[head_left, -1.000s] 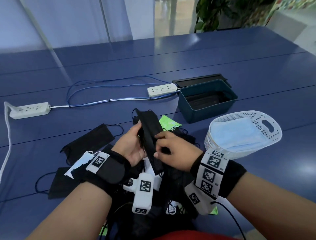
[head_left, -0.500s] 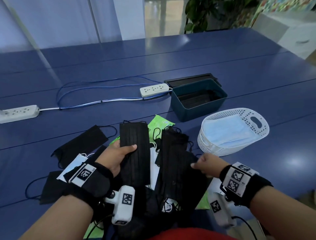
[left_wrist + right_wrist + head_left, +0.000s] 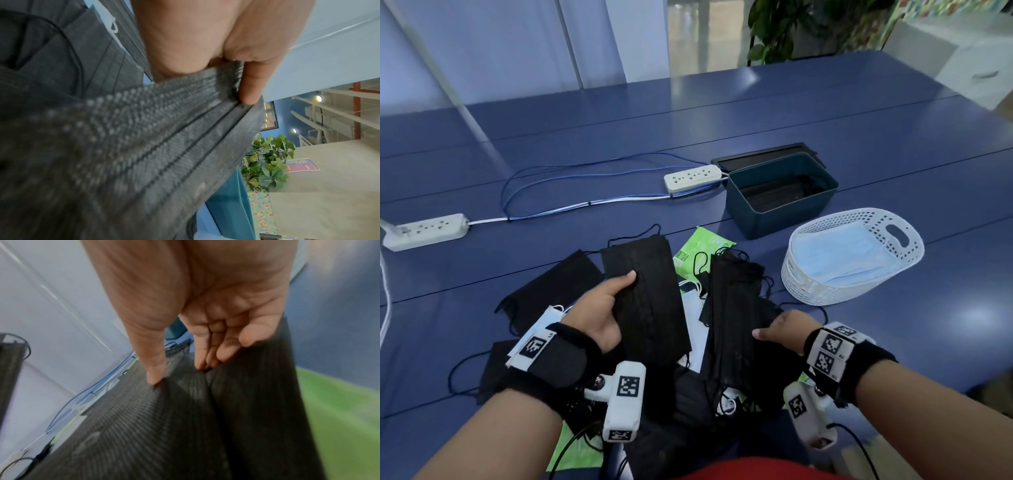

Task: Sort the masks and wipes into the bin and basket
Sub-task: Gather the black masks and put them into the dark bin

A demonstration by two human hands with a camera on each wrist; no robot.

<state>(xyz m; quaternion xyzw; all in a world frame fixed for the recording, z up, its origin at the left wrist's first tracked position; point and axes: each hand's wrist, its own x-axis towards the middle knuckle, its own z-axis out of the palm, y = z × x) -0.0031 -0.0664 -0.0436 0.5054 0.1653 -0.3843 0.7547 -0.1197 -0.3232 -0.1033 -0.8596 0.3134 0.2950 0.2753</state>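
L thumb lies flat across the face of a black mask (image 3: pixel 645 301), the other fingers (image 3: pixel 249 84) hidden under it, so the left hand (image 3: pixel 602 315) pinches that mask by its long edge and holds it up off the pile. In the right wrist view, thumb and fingers (image 3: pixel 205 353) curl down into a bunch of black masks (image 3: pixel 736 318); the right hand (image 3: pixel 780 332) grips that bunch at its near side, w/ the fabric puckered between the digits.

Step in hand, as I judge it: picking black masks out of the heap, one per hand, before dropping them off. The dark teal bin (image 3: pixel 753 212) already has dark masks inside; the white basket (image 3: pixel 815 287) holds a light blue mask (image 3: pixel 839 253). So black ones prob. go to the bin. Next move calls for a lift clear of the heap, then a reach fwd and right to the bin's open top. Ear loops are tangled across the pile, so the R bunch may drag neighbours along; a shake or a second pinch could be needed.

Held mask: flat, pleated, matte black, limp, thin loops trailing at its far end. Pile sits on the blue counter (image 3: pixel 893 144) close to the person, w/ a green wipes pack (image 3: pixel 700 250) peeking out between the two held lots, white masks underneath.
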